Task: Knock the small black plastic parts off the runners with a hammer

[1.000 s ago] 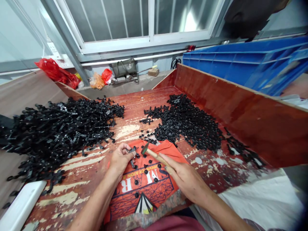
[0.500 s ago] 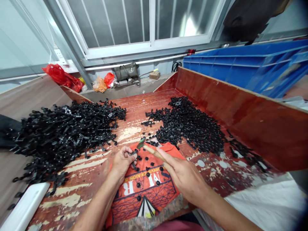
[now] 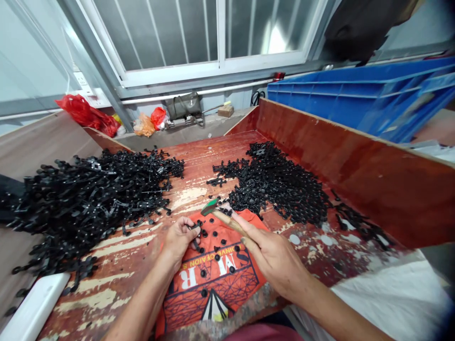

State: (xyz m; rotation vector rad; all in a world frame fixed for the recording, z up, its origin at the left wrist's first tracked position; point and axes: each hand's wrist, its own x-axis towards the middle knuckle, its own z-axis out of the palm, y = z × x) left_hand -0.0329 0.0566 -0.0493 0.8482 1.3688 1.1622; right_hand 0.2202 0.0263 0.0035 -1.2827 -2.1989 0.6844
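Observation:
My right hand (image 3: 272,255) is wrapped round the wooden handle of a small hammer (image 3: 227,219), whose green-sided head is up and left of the fingers. Between the thumb and fingers of my left hand (image 3: 182,237) is a small black plastic part (image 3: 196,242), mostly covered by the fingers. The hammer head hangs just right of and beyond that part, apart from it. Under both hands lies an orange printed cloth (image 3: 216,303) with several small round black pieces (image 3: 203,273) scattered on it.
A tall heap of black parts (image 3: 106,189) lies at left, another heap (image 3: 280,184) at right. A red-brown wooden board (image 3: 355,175) walls the right side, with blue crates (image 3: 330,97) behind. A white long box (image 3: 35,308) sits at lower left.
The hammer head has lifted slightly away from the black part in my left hand. My left hand keeps its hold, and the whole view has shifted a little.

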